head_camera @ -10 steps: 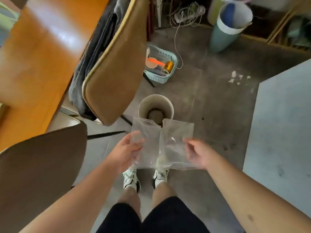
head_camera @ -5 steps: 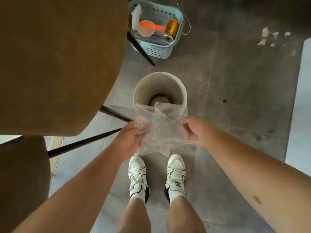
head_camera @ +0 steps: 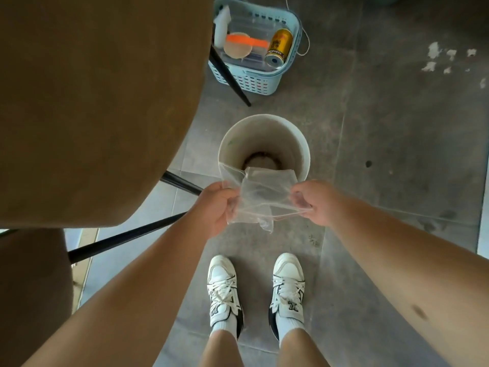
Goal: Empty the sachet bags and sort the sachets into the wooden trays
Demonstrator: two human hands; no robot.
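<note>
Clear empty plastic sachet bags [head_camera: 260, 193], folded over each other, hang between my two hands above the near rim of a white round bin [head_camera: 301, 149]. My left hand [head_camera: 215, 207] pinches their left side. My right hand [head_camera: 316, 202] pinches the right edge. No sachets or wooden trays are in view. The bin holds something dark at its bottom.
A brown chair back [head_camera: 92, 102] fills the upper left, its black legs [head_camera: 127, 235] crossing the grey floor. A light blue basket [head_camera: 260, 79] with a gold can [head_camera: 280, 46] stands behind the bin. My white shoes [head_camera: 225, 287] are below the hands.
The view tipped down and closer over the bin. My hands gathered the flat bags into a smaller folded bundle and brought it over the bin's near rim.
</note>
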